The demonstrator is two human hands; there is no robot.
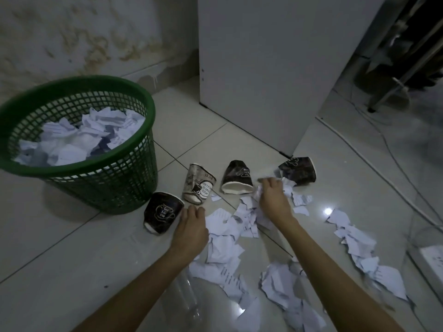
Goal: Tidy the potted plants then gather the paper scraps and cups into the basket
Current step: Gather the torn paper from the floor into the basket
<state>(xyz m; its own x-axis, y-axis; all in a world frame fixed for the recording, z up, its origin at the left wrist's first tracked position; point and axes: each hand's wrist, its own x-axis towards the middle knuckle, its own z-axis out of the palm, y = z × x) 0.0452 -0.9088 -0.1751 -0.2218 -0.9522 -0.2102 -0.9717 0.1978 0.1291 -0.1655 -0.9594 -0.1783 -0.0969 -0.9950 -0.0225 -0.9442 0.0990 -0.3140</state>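
Paper scraps (225, 248) lie strewn over the tiled floor (72, 248) in the head view, spreading from the middle of the picture down toward five o'clock, with a second trail (364, 255) running along the four o'clock side. At nine o'clock stands the green basket (134, 173), upright, its mesh wall facing the camera and crumpled paper (79, 137) already heaped inside it.

Four cups lie on their sides on the floor between the basket and the scraps. A black cup (160, 212) lies nearest the basket's foot, at about seven o'clock of it. Just beside that one, toward one o'clock, lies a pale printed cup (199, 185). Next comes a dark cup (237, 179) with its white mouth turned toward the camera, and farthest to three o'clock another dark cup (298, 171), close to the corner of a white cabinet (263, 68).

Left hand (190, 230) hangs palm down just beside the black cup, fingers loosely curled, grasping nothing; whether the fingertips touch the cup I cannot tell. Right hand (275, 200) reaches past the scraps toward the two dark cups, its fingers pinching a bit of torn paper (257, 191), though blur softens the grip.

A clear plastic bottle (184, 298) lies on the floor under the left forearm at six o'clock. White cables (374, 154) cross the floor at three o'clock.
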